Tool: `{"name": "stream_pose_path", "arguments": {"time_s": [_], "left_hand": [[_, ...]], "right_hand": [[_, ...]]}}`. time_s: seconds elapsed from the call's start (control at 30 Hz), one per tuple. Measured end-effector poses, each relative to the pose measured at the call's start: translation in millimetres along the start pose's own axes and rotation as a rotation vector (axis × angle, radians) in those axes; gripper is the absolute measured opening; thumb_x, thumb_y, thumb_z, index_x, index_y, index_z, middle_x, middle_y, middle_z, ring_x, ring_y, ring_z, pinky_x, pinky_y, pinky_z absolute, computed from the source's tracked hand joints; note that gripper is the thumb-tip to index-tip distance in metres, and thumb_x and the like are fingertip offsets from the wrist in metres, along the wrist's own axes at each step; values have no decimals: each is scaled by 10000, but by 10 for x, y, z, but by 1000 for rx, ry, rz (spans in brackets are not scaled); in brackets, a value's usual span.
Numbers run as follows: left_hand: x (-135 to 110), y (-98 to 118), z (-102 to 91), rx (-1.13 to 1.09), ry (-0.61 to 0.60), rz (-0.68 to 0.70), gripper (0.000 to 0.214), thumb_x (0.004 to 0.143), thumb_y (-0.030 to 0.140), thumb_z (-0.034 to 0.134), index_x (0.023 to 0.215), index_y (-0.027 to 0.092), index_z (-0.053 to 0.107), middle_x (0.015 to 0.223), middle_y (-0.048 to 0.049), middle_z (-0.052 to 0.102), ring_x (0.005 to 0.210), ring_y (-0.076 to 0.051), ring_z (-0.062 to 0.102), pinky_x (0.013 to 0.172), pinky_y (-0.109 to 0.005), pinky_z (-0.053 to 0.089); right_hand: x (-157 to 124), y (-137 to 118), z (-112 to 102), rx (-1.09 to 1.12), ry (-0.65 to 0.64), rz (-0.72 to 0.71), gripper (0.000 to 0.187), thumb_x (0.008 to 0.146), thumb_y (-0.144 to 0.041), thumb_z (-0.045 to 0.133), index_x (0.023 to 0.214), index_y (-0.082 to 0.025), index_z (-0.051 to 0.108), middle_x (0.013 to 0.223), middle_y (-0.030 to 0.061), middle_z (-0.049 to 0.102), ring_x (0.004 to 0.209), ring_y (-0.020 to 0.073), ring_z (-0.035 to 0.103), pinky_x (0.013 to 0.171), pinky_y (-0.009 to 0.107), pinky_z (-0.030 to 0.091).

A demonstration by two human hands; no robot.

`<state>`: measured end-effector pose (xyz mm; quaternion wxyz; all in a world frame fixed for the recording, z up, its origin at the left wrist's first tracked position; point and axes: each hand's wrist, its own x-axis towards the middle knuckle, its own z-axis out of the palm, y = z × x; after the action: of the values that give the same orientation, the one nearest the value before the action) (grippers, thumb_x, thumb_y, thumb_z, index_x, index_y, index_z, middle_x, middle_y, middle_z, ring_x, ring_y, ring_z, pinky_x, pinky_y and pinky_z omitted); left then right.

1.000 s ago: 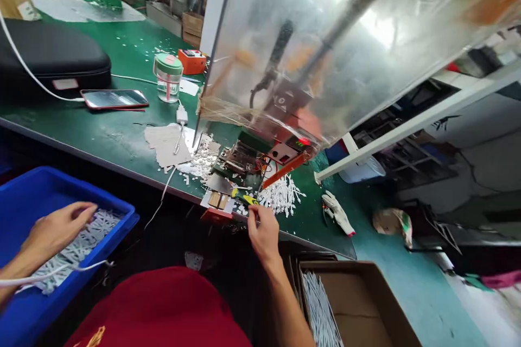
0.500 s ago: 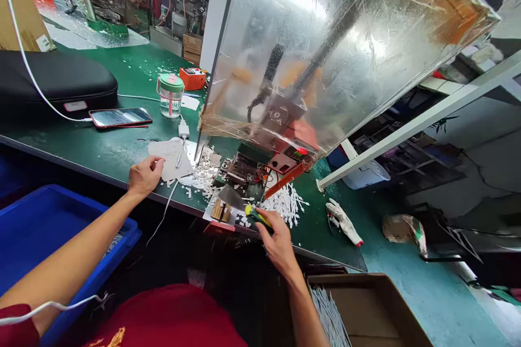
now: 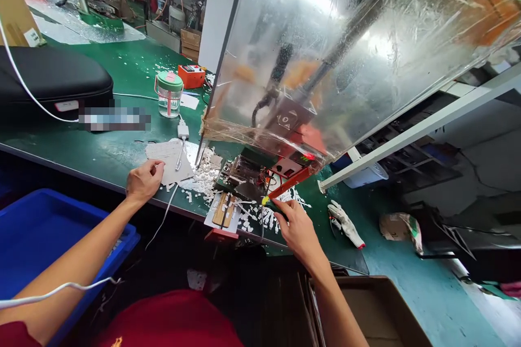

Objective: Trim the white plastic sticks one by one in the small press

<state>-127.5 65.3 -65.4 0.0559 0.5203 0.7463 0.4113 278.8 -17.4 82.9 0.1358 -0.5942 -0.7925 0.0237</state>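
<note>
Holding yellow-handled tool (image 3: 266, 200) in right hand (image 3: 299, 227), long axis pointing up-left

The tabletop (image 3: 122, 146) is green, the scraps (image 3: 199, 181) white, the bin (image 3: 40, 222) blue, the case (image 3: 49, 76) black, the box (image 3: 191, 75) orange, the tool (image 3: 266, 200) yellow and green
</note>
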Motion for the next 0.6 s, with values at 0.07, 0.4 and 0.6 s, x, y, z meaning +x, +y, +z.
{"name": "stream_pose_path", "arguments": {"time_s": [0.07,0.4,0.6], "left_hand": [[-1,4,-5,10,5,-2,348,851,415,468,901,179,719,594,-7,563,609,-189,570,610,-276,369],[12,49,-63,80,-74,-62,362,864,404,470,984,168,718,668,-31,604,665,-200,569,640,-284,362],[9,102,-90,123,-104,-65,364,878,411,474,995,168,718,721,-56,648,680,-211,570,651,-294,358]], "right_hand": [[148,-206,70,-20,7,-53,350,929,-203,513,1255,-203,641,1007,110,604,908,244,586,823,360,480],[-187,-291,1006,225,97,-123,390,898,-148,550,1274,-229,611,1049,100,595,964,240,570,875,394,500],[-366,-91,774,319,305,63,367,938,-195,504,1288,-244,603,1063,94,588,995,228,574,895,376,490]]}}
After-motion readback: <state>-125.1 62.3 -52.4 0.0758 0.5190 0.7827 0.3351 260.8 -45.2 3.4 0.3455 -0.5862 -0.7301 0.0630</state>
